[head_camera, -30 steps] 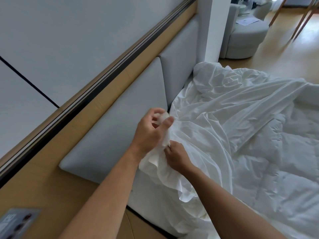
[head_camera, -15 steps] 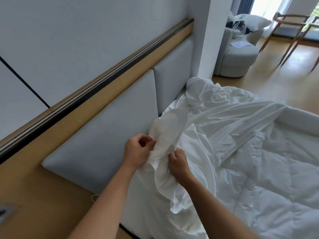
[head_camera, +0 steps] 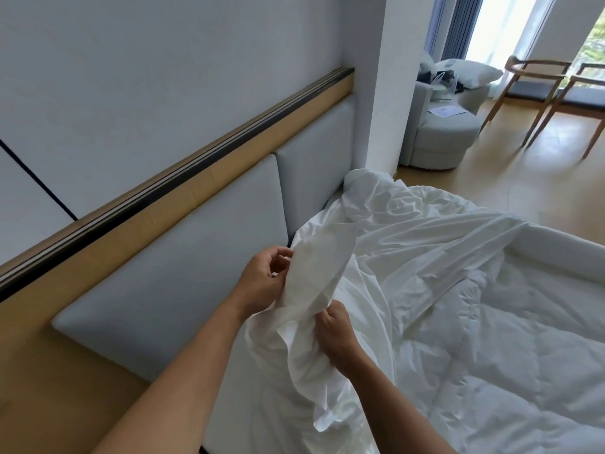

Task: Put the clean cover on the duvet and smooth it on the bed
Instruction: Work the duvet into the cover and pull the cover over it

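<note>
A white duvet cover (head_camera: 409,244) lies crumpled across the head of the bed. Its near corner (head_camera: 319,267) is lifted up between my hands. My left hand (head_camera: 262,283) pinches the left edge of that raised corner. Lower and to the right, my right hand (head_camera: 337,335) grips the bunched fabric below it. The quilted white duvet (head_camera: 491,355) lies bare on the bed to the right, partly under the cover.
A grey padded headboard (head_camera: 196,257) with a wooden ledge runs along the wall on the left. A white pillar (head_camera: 393,93) stands past the bed's far end. Beyond it stand a grey armchair (head_camera: 438,132) with pillows and two wooden chairs (head_camera: 556,93) on wood floor.
The cover's corner has been drawn up and spread open between my hands. My left hand has shifted from clutching a bunch to pinching the edge. The view has tilted upward toward the room.
</note>
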`<action>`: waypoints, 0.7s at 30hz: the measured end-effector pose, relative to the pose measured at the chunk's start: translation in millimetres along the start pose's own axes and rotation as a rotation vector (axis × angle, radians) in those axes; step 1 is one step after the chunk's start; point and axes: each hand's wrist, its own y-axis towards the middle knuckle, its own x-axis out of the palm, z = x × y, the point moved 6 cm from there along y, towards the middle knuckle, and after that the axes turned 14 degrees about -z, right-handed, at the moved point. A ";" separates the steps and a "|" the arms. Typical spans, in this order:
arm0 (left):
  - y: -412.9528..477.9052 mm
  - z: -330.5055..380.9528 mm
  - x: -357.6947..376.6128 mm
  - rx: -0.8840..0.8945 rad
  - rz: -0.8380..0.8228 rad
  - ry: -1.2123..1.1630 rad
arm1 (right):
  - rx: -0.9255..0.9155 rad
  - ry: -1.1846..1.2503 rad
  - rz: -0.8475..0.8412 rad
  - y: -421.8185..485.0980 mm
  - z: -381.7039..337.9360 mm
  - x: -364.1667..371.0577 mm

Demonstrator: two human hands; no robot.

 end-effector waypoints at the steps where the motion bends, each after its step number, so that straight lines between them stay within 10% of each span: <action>1: 0.4 4.0 2.5 0.012 0.003 0.019 | -0.002 0.000 0.003 -1.4 -0.8 -2.5; 21: 7.5 19.4 20.7 0.095 -0.067 0.214 | 0.043 0.059 -0.033 -20.3 -11.0 0.2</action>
